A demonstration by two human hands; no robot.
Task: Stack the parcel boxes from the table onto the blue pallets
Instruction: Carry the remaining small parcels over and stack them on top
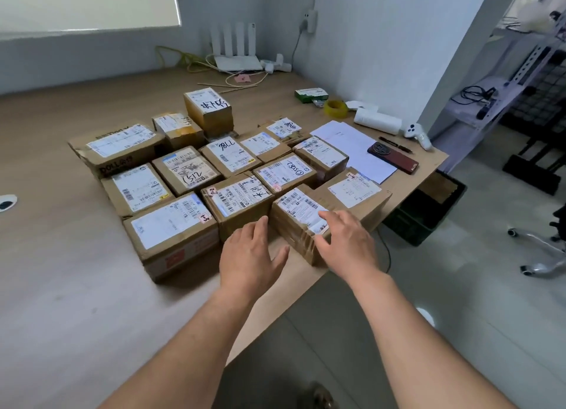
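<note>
Right hand [346, 240]: fingers spread and nearly straight, laid on the label corner of the small taped parcel box [298, 217], thumb near its front corner. Nothing gripped. Left hand [251, 249]: wide open and holding nothing, fingertips at the gap between that box and the parcel marked 1-2 [235, 200].

The box sits at the near edge of the table [61, 117], front row, close against the larger parcel marked 1-4 [355, 194]. The remaining parcels lie in rows behind. No blue pallets are in view.

Assessment: the pick-up is not yet made. Recommended: slide the left fingers into the gap and press both side faces evenly before lifting. Lift straight up, so that 1-4 is not dragged toward the table edge.
</note>
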